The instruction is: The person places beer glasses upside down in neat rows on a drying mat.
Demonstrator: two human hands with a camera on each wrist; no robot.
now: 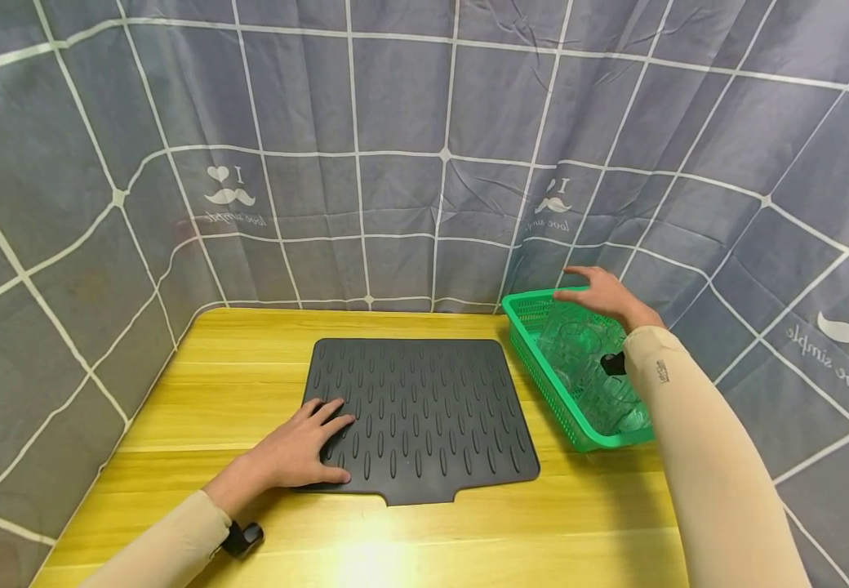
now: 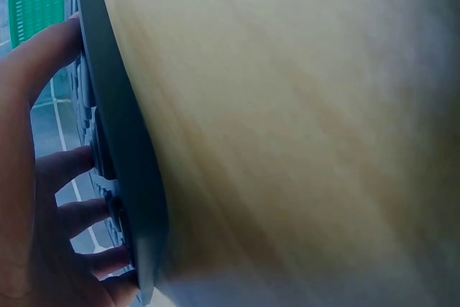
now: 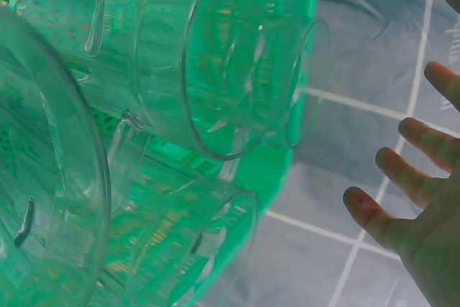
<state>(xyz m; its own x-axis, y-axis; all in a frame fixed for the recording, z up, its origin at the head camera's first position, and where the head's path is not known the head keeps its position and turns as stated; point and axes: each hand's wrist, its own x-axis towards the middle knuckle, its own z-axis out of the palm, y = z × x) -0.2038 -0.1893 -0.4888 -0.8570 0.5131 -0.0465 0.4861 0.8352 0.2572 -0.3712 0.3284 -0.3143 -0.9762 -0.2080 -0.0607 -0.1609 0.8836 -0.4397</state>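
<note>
A black ribbed mat lies flat on the wooden table. My left hand rests on its left edge with the fingers spread; in the left wrist view the fingertips of the left hand touch the mat's ribbed top. My right hand hovers above the far end of a green plastic basket, fingers apart and holding nothing. Inside the basket lie several clear glass vessels, some with handles. The right wrist view shows the right hand apart from a glass lying on its side.
The yellow wooden table reaches back to a grey curtain with white grid lines, which hangs behind and along both sides. The basket stands at the table's right, just beside the mat.
</note>
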